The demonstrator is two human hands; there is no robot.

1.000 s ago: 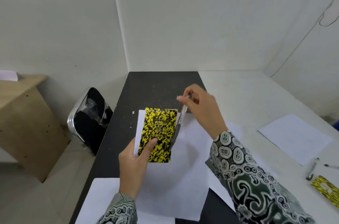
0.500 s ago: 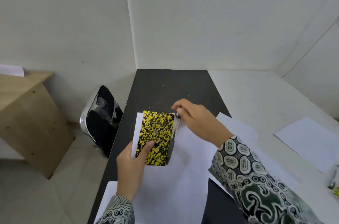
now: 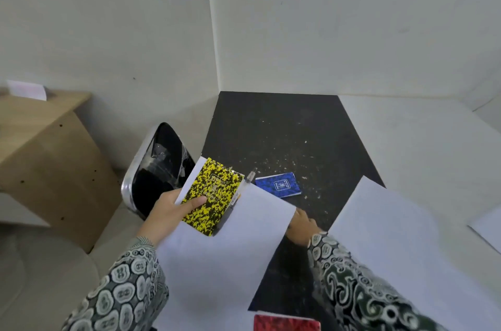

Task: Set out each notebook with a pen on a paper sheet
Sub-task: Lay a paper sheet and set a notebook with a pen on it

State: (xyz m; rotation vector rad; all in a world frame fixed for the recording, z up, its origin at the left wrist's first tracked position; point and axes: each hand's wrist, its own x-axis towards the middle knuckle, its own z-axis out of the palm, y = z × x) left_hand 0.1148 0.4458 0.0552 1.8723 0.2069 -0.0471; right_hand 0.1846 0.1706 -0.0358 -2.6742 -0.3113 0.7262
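A yellow-and-black speckled notebook (image 3: 212, 195) lies on a white paper sheet (image 3: 230, 257) that is lifted and turned over the black table's left edge. A pen (image 3: 243, 189) rests along the notebook's right side. My left hand (image 3: 169, 212) grips the sheet's left edge, with its thumb pressing on the notebook. My right hand (image 3: 301, 222) holds the sheet's right edge, its fingers hidden under the paper. A blue notebook (image 3: 279, 184) lies bare on the black table (image 3: 284, 130). A red notebook (image 3: 287, 324) shows at the bottom edge.
A second white sheet (image 3: 385, 225) lies to the right, across the black table and the white counter (image 3: 423, 140). Another sheet's corner (image 3: 488, 230) is at the far right. A black bin (image 3: 160, 168) with a silver rim stands left of the table, beside a wooden desk (image 3: 40, 146).
The right hand has let go of the pen, now beside the yellow notebook, and dropped to the sheet's right edge. The sheet is lifted and swung left, uncovering a blue notebook. The view has tilted.
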